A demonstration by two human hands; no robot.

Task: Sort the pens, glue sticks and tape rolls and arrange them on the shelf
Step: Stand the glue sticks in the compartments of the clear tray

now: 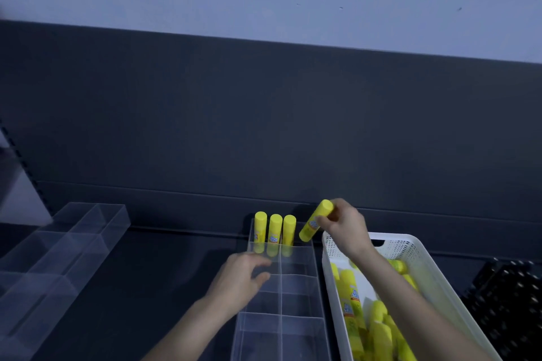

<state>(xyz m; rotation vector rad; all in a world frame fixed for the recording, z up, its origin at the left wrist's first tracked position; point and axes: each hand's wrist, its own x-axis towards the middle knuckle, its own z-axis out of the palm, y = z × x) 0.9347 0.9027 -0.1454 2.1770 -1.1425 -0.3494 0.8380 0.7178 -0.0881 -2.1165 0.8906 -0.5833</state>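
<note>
A clear divided organizer [299,287] sits on the dark shelf. Three yellow glue sticks [275,228] stand upright in its far compartments. My right hand [346,228] grips another yellow glue stick [315,221], tilted, just above the organizer's far right corner. My left hand [240,278] rests on the organizer's left wall, fingers spread, holding nothing. A white perforated basket [410,246] to the right holds several more yellow glue sticks [352,296], partly hidden by my right forearm.
A second clear divided organizer [67,243] lies at the left on the shelf. A dark back panel [264,126] rises behind. Black objects [507,296] sit at the far right, too dark to identify.
</note>
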